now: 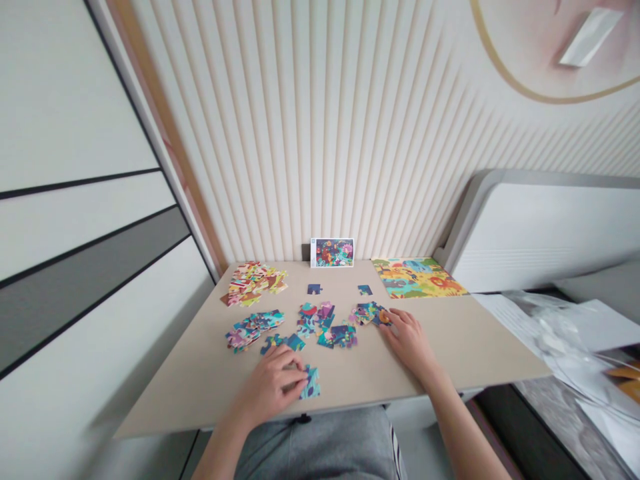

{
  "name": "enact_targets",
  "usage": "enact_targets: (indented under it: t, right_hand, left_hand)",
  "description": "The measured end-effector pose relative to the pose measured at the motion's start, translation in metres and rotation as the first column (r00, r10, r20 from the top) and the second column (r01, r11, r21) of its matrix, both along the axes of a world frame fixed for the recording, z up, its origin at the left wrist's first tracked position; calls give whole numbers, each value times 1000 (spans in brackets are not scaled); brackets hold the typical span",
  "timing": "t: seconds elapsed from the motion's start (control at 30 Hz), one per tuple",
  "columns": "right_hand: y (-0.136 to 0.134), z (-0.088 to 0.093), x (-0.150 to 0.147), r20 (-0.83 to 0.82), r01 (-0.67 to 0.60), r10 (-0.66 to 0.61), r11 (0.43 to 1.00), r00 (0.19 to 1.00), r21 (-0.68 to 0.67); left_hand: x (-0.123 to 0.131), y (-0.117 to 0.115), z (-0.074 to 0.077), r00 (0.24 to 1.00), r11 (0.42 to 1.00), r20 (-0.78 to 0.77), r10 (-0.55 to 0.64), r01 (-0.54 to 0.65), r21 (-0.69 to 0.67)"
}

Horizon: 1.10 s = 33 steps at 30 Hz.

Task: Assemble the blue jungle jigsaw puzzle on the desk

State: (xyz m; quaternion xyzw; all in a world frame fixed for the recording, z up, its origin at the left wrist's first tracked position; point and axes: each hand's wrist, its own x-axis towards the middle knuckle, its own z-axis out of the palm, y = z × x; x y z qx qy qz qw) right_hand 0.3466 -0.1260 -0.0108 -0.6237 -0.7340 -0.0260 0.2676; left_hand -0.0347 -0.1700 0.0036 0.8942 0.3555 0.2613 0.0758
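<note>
Puzzle pieces: two lying singly near one picture card.

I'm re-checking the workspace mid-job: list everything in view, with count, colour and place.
Blue puzzle pieces: many, blue-purple, table's middle and front
Red puzzle pieces: overlapping pile, uncountable, red-yellow, back left
Picture card: 1, multicoloured, white-edged, upright at back
Animal picture: 1, mostly yellow, back right
Table: 1, beige, centre
Ribbed wall: 1, cream, behind table
Cabinet: 1, white-grey, left
Round decoration: 1, pink, gold-rimmed, upper right
Headboard: 1, white-grey, right
Clear plastic: count unclear, right
Trousers: 1 pair, grey, bottom
Left grip: 1, bare, front piece
Right grip: 1, bare, right-hand pieces
</note>
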Motion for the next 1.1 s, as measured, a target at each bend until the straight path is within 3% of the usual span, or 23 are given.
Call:
enact_targets:
  t: [0.13,0.3,0.53,0.67,0.77,0.87,1.1]
  right_hand:
    - [9,-13,14,-27,-37,37,999,999,-2]
    - [5,-14,10,-38,-11,11,1000,999,0]
    - [-3,-10,9,-46,130,-129,991,991,20]
    - [-5,-8,12,-110,246,-242,969,964,32]
    - [-5,-5,11,-181,277,-262,959,948,65]
    - [-5,-2,1,-210,203,-182,976,960,83]
    - [0,14,-57,-178,-93,110,991,978,99]
  left_hand:
    - [0,1,3,999,998,-16,-29,28,-65]
    - [1,1,6,999,994,-41,-32,28,-103]
    - [0,-3,4,1000,999,-20,-22,21,-48]
    - [-4,1,-4,987,985,46,157,-160,66]
    - [-6,8,-14,930,922,65,362,-367,119]
    - [-5,13,-21,904,895,30,427,-427,129]
    - [-5,14,-23,927,920,11,375,-374,121]
